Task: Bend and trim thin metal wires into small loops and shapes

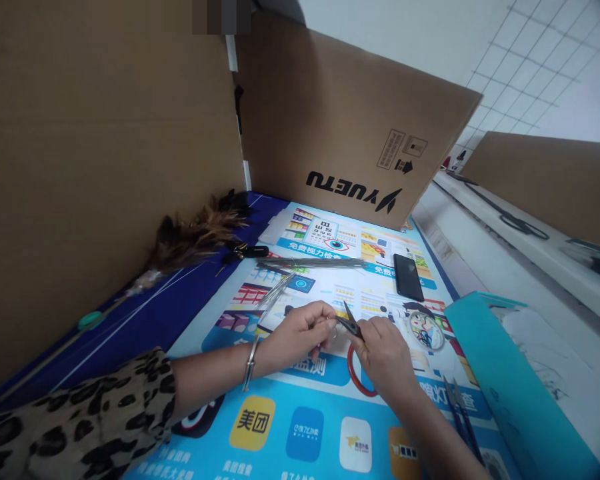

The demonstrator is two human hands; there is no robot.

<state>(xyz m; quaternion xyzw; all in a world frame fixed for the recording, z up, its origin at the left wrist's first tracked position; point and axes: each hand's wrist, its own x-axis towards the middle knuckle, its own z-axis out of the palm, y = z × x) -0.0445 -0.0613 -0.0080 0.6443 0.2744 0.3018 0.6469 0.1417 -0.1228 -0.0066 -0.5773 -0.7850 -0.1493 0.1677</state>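
Observation:
My right hand [386, 353] is wrapped round a pair of needle-nose pliers [351, 325] with red handles. The dark jaws stand apart and point to the left, their lower one reaching the fingertips of my left hand [307, 330]. That left hand is closed in a pinch on a thin piece of wire [336, 328], mostly hidden by the fingers. Beyond the hands, a bundle of straight metal wires [325, 263] lies across the printed sheet. Several shorter wires [277, 291] lie at a slant nearer my left hand.
A black phone [409, 277] lies to the right, with a small round clear dish [425, 330] nearer me. Dark-handled tweezers or pliers [461, 413] rest beside a teal tray [510, 373]. A feather duster [195, 230] lies along the left cardboard wall [105, 167]; another cardboard panel [350, 120] stands behind.

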